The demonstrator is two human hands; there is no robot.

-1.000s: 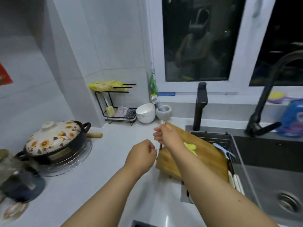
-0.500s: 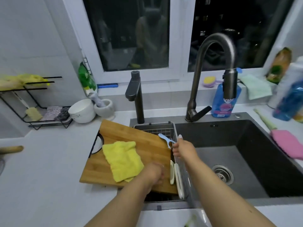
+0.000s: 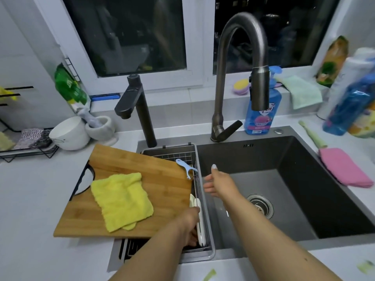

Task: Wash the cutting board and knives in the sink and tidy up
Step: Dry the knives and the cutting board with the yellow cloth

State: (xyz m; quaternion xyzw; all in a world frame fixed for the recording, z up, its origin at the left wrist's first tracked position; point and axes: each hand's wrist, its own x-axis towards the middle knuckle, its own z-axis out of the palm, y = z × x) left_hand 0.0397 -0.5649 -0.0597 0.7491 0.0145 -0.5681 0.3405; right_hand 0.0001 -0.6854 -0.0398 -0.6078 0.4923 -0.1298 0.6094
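Retrieval step: left hand (image 3: 189, 226) reaches into rack (image 3: 205, 201) at knives (image 3: 199, 220), finger state hidden; right hand (image 3: 218, 182) fingers apart over sink (image 3: 304, 199). Next: firm handle grip, lift clear of board (image 3: 142, 165).

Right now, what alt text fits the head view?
A left hand reaches into the sink rack beside a wooden cutting board carrying a yellow cloth; the right hand hovers open over the dark sink.

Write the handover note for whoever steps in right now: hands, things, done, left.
Left hand: reaches down into the drain basket beside the white knife handles; grip hidden.
Right hand: open, empty, over the sink.
Cutting board: dry-looking, across counter and basket, yellow cloth on it.
Faucet: no water running.
Done: nothing washed that shows.
Left: wash board and knives, tidy.
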